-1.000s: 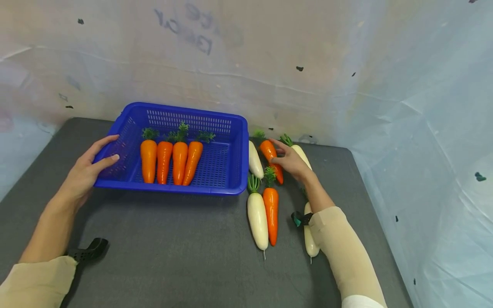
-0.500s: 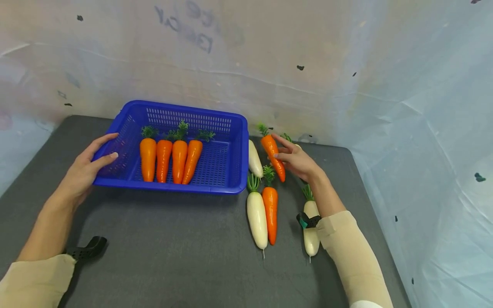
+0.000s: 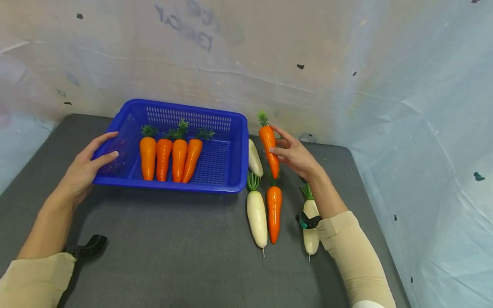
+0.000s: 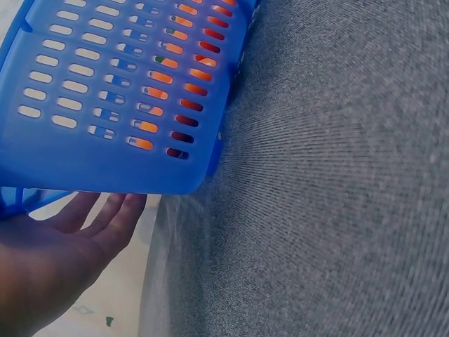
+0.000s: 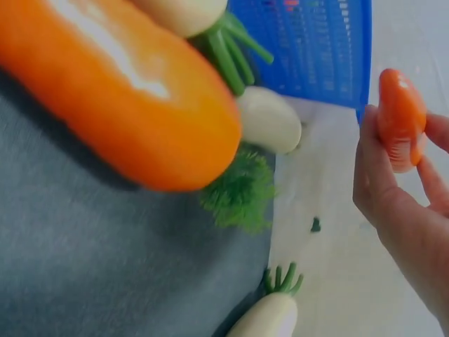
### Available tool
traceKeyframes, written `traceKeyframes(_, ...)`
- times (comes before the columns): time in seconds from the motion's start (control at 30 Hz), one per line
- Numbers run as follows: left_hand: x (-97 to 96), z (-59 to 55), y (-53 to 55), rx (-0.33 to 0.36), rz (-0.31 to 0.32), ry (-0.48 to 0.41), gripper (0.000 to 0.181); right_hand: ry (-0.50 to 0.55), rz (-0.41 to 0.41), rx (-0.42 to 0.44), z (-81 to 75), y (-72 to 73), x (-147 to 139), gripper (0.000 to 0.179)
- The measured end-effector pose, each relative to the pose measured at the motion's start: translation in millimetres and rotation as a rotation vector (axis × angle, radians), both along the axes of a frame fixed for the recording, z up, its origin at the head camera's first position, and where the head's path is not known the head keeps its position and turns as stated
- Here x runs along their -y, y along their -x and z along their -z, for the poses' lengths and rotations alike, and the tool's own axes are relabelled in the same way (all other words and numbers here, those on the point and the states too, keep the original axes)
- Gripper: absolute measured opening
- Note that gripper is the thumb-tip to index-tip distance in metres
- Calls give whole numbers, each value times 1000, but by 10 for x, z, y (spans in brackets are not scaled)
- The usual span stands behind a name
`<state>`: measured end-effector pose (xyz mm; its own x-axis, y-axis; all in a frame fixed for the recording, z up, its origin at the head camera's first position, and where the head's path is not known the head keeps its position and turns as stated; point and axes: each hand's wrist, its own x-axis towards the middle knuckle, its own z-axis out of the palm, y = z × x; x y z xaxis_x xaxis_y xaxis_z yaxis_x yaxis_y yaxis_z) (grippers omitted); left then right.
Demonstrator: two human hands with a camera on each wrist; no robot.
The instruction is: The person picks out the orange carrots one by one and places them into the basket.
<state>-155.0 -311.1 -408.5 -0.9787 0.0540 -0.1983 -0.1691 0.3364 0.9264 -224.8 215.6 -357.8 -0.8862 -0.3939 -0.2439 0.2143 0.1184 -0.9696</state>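
Observation:
My left hand (image 3: 82, 167) grips the left end of a blue perforated basket (image 3: 208, 188), thumb and fingers at its rim. In the left wrist view, the fingers of that hand (image 4: 66, 253) curl behind the basket's end wall (image 4: 91, 165). Several orange carrots with green tops lie side by side inside; one is the leftmost carrot (image 3: 148, 158). Just right of the basket, my right hand (image 3: 296, 156) pinches another carrot (image 3: 268, 143) between thumb and fingers, leafy end up, raised off the table. The right wrist view shows this carrot (image 5: 401, 116) end-on.
On the dark table (image 3: 173, 252), a white radish (image 3: 256, 218) lies beside a loose carrot (image 3: 274, 209). A second radish (image 3: 254, 158) is near the basket's right side. Another radish (image 3: 311, 241) lies partly under my right wrist. Plastic sheeting (image 3: 246, 51) hangs behind.
My right hand has lifted its carrot off the table and turned it more upright. The loose carrot below has shifted slightly right. My left hand and the basket stay nearly where they were.

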Motion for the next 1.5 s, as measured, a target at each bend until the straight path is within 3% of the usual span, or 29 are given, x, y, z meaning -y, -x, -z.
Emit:
traceKeyframes(0.5,17,-15,-12,-6,7,-14,59,52,-8,-31,-193,-59,452,72)
traceKeyframes(0.97,20,-31,-16,-11,8,-44,60,-22,-74,-74,-213,-75,835,78)
traceKeyframes(1.27,26,8,-2,-27,7,-49,61,-128,-34,-89,-239,-101,1096,85)
traceKeyframes(1.5,18,18,-6,-37,-3,-31,61,-146,13,-95,-232,-159,1368,89)
